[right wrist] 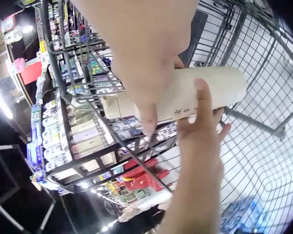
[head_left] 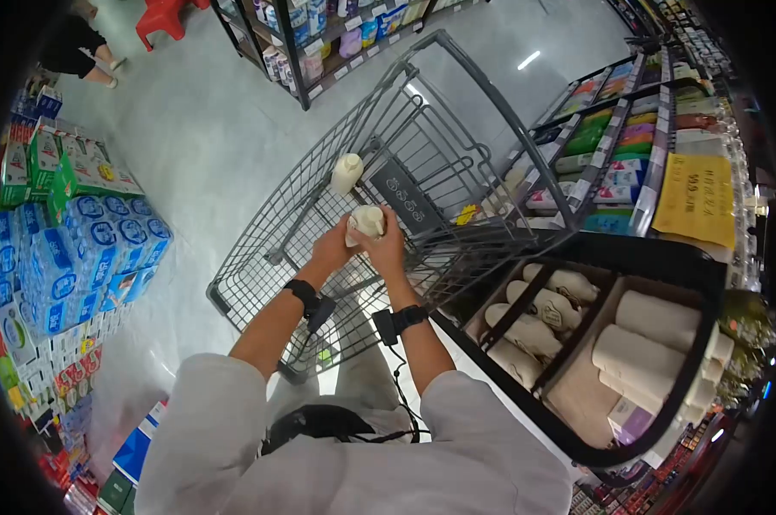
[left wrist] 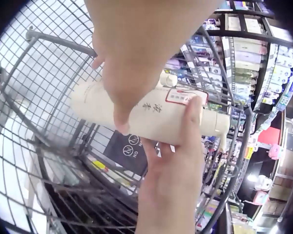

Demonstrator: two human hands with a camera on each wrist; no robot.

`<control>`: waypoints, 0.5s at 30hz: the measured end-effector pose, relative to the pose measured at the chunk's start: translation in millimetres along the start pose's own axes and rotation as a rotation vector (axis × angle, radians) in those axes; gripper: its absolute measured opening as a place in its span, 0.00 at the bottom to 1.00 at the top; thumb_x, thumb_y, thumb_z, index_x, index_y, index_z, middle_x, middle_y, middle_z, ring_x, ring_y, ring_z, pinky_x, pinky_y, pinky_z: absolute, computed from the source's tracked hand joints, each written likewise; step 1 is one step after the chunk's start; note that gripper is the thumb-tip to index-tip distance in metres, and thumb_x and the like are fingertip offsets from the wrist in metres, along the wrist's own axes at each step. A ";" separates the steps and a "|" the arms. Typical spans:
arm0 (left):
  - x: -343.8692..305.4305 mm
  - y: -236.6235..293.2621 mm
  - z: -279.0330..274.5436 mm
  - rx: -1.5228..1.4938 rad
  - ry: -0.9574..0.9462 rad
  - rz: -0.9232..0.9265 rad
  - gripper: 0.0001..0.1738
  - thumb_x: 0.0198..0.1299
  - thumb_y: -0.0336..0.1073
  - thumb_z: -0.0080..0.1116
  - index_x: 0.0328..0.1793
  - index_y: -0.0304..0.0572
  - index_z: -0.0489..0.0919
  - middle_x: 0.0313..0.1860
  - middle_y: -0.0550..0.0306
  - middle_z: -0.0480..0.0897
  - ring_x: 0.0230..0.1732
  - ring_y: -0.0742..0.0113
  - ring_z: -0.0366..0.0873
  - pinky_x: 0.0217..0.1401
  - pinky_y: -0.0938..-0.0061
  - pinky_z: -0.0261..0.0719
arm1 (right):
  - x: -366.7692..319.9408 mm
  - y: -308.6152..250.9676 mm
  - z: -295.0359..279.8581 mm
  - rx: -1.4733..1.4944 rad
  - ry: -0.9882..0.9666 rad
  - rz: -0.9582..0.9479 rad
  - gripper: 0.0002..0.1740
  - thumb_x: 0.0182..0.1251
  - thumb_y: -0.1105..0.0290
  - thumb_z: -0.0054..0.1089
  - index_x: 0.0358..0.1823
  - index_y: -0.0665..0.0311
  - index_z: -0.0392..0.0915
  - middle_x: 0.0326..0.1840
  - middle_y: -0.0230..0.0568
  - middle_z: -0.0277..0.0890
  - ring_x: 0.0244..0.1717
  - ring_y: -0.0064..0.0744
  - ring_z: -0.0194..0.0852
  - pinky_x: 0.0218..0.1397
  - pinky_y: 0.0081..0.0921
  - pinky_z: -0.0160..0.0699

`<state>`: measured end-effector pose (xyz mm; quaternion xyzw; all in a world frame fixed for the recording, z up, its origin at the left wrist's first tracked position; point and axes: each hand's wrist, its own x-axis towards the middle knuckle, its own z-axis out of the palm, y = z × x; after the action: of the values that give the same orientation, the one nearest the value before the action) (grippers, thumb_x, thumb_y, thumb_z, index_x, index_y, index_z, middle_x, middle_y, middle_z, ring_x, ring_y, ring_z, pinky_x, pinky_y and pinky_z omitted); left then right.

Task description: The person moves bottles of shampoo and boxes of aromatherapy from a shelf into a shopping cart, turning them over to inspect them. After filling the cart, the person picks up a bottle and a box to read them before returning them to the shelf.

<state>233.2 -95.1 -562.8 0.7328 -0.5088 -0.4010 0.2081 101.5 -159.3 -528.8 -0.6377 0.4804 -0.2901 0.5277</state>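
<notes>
Both hands hold a cream-coloured pump bottle [head_left: 368,221] over the shopping cart [head_left: 272,202]. My left hand [head_left: 329,249] grips it from the left side, fingers curled about the body. From the other side my right hand [head_left: 389,251] holds it, thumb and fingers around it near the neck. In the left wrist view the bottle [left wrist: 151,109] shows dark characters and a red-framed label near its neck. A second cream bottle [head_left: 347,174] stands in the cart, just beyond the hands.
A bin with rolled cream-coloured goods [head_left: 654,356] borders the cart on the right, with shelves of packets and a yellow price sign [head_left: 695,202] behind. Blue-wrapped packs [head_left: 96,249] are stacked on the left. A person's legs [head_left: 83,51] and a red stool [head_left: 160,19] are farther off.
</notes>
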 end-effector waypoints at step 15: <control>106.3 -56.8 56.4 0.134 -0.001 -0.289 0.40 0.68 0.56 0.51 0.73 0.33 0.54 0.41 0.37 0.86 0.46 0.38 0.84 0.47 0.49 0.80 | 96.8 100.9 31.0 -0.013 0.023 0.053 0.42 0.45 0.69 0.81 0.65 0.61 0.71 0.62 0.47 0.72 0.64 0.49 0.72 0.63 0.39 0.73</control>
<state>238.1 -163.8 -676.6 0.8105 -0.4238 -0.3922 0.0985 133.6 -234.2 -646.6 -0.6249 0.5050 -0.2799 0.5254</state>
